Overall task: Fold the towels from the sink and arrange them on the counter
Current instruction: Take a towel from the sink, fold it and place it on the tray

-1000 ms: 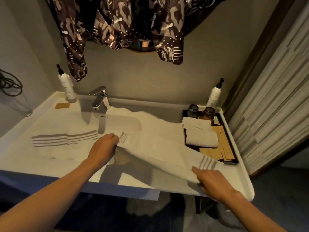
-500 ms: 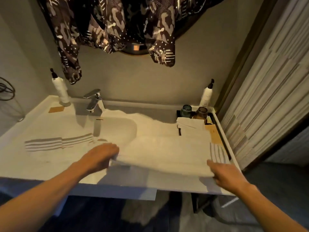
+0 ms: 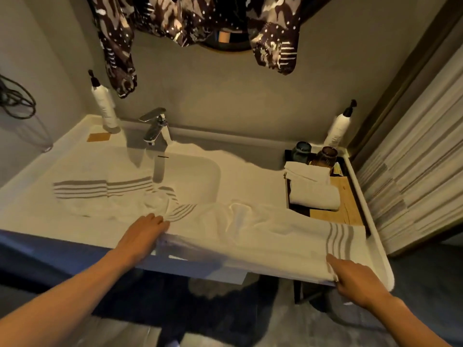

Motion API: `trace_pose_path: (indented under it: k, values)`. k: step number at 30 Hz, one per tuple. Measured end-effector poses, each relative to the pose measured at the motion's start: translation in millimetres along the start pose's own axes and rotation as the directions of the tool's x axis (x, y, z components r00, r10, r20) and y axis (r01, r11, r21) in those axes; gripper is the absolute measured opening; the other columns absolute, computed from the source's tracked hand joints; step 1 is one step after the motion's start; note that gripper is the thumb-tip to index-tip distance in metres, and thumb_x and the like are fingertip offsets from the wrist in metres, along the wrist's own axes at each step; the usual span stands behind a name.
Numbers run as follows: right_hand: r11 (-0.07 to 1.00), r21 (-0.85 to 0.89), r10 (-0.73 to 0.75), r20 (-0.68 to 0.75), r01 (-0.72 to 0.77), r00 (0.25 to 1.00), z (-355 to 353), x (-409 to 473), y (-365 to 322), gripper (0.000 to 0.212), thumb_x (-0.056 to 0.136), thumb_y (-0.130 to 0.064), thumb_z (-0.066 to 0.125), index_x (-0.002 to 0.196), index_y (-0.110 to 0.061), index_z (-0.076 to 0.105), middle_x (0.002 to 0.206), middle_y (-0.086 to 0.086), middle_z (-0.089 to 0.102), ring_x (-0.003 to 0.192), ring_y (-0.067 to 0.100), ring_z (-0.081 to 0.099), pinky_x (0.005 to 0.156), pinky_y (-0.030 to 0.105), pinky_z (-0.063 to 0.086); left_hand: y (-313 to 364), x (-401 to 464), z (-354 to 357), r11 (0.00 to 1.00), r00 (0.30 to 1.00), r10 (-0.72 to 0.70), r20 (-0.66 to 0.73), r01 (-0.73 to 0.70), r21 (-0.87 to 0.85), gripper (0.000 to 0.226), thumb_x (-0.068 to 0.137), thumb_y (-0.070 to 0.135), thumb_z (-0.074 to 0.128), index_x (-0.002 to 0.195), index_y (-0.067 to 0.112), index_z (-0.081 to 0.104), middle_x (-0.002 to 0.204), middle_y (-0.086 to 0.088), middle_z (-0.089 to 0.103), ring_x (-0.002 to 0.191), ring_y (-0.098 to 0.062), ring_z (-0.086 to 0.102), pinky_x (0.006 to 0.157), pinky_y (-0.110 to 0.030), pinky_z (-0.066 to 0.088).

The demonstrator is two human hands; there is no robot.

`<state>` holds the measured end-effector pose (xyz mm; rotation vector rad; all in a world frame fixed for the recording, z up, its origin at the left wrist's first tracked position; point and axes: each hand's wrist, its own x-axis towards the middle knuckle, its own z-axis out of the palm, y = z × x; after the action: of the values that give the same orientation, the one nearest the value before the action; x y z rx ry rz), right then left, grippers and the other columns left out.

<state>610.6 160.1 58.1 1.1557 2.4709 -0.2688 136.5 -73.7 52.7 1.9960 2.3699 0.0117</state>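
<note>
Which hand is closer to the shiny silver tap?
Left. The left hand sits at the white striped towel's edge, just below the shiny silver tap; the right hand is far across by the counter's right corner.

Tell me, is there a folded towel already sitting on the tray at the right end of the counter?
Yes, a folded white towel lies on the dark tray, in front of the two cups.

No words or numbers can be read here — the two white pump bottles [image 3: 106, 110] [image 3: 337, 130] at the counter's [image 3: 37, 196] back corners carry tiny print, too blurry to read.
</note>
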Motion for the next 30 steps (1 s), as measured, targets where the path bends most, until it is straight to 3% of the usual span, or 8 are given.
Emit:
trace_pose_path:
  k: [2, 5, 8, 17, 19, 21, 24, 30]
  values:
    - [1.0, -0.004, 0.003, -0.106, -0.004, 0.994, -26, 11, -1, 0.042, 0.086, -0.052, 0.058, 0.123, -0.032, 0.047, 0.117, -0.003, 0.065, 0.1, 0.017, 0.063, 0.076, 0.027, 0.048, -10, 28, -38, 0.995, 0.99, -0.099, -0.1, 0.095, -0.042, 0.027, 0.055, -0.008, 0.073, 0.069, 0.012, 0.062, 0.073, -0.011, 0.061, 0.069, -0.034, 0.06, 0.053, -0.039, 0.048]
    - [0.997, -0.022, 0.065, -0.326, -0.076, 0.943, -95, 26, -5, 0.031, 0.083, -0.03, 0.063, 0.107, -0.029, 0.043, 0.105, 0.004, 0.067, 0.087, 0.028, 0.066, 0.067, 0.041, 0.055, -25, 84, -117, 0.977, 0.898, -0.212, -0.386, 0.187, -0.1, 0.016, 0.07, -0.005, 0.064, 0.079, 0.008, 0.066, 0.082, -0.017, 0.06, 0.078, -0.038, 0.061, 0.058, -0.035, 0.041]
    - [0.992, 0.047, 0.123, -0.622, -0.12, 0.773, -170, 28, -6, 0.037, 0.08, -0.016, 0.07, 0.101, -0.025, 0.041, 0.094, 0.01, 0.065, 0.072, 0.031, 0.062, 0.055, 0.036, 0.049, -48, 117, -196, 0.991, 0.787, -0.125, -0.604, 0.126, -0.041, 0.015, 0.077, -0.004, 0.058, 0.082, 0.006, 0.068, 0.084, -0.018, 0.061, 0.075, -0.041, 0.063, 0.056, -0.04, 0.044]
    - [0.987, 0.091, 0.142, -0.869, -0.13, 0.473, -300, 32, -19, 0.035, 0.077, -0.005, 0.065, 0.093, -0.017, 0.036, 0.094, 0.019, 0.06, 0.077, 0.045, 0.062, 0.06, 0.045, 0.048, -71, 145, -281, 0.976, 0.604, -0.216, -0.767, 0.103, -0.194, 0.026, 0.072, -0.008, 0.056, 0.088, 0.004, 0.074, 0.085, -0.02, 0.071, 0.08, -0.034, 0.066, 0.073, -0.039, 0.051]
    - [0.997, 0.033, 0.068, -0.845, -0.074, 0.53, -264, 28, -13, 0.04, 0.075, -0.008, 0.072, 0.096, -0.018, 0.04, 0.087, 0.015, 0.061, 0.068, 0.038, 0.062, 0.055, 0.041, 0.049, -74, 122, -258, 0.994, 0.612, -0.105, -0.784, 0.034, -0.107, 0.023, 0.069, -0.013, 0.06, 0.082, 0.003, 0.072, 0.079, -0.02, 0.069, 0.072, -0.034, 0.065, 0.066, -0.039, 0.05]
    - [0.996, -0.067, -0.014, -0.717, -0.05, 0.696, -206, 24, 0, 0.043, 0.071, -0.014, 0.076, 0.096, -0.024, 0.042, 0.085, 0.008, 0.064, 0.063, 0.031, 0.062, 0.048, 0.035, 0.049, -71, 87, -209, 0.997, 0.711, 0.05, -0.701, -0.08, -0.009, 0.021, 0.07, -0.015, 0.066, 0.079, 0.004, 0.07, 0.075, -0.018, 0.068, 0.068, -0.032, 0.065, 0.061, -0.04, 0.053]
    - [0.977, -0.201, -0.003, -0.361, -0.074, 0.932, -116, 28, 11, 0.044, 0.081, -0.032, 0.063, 0.121, -0.034, 0.046, 0.117, -0.001, 0.066, 0.094, 0.024, 0.067, 0.068, 0.038, 0.055, -60, 38, -110, 0.993, 0.91, 0.114, -0.398, -0.116, 0.021, 0.021, 0.073, -0.004, 0.07, 0.08, 0.016, 0.069, 0.078, -0.006, 0.069, 0.069, -0.026, 0.066, 0.057, -0.034, 0.056]
    - [0.991, -0.135, 0.039, 0.171, -0.016, 0.985, -31, 22, 7, 0.06, 0.094, -0.049, 0.048, 0.148, -0.035, 0.027, 0.145, -0.002, 0.048, 0.124, 0.019, 0.053, 0.087, 0.028, 0.043, -28, -3, 8, 0.985, 0.999, 0.028, 0.024, -0.023, -0.168, 0.034, 0.067, -0.002, 0.073, 0.068, 0.023, 0.051, 0.07, 0.007, 0.054, 0.062, -0.015, 0.052, 0.051, -0.026, 0.035]
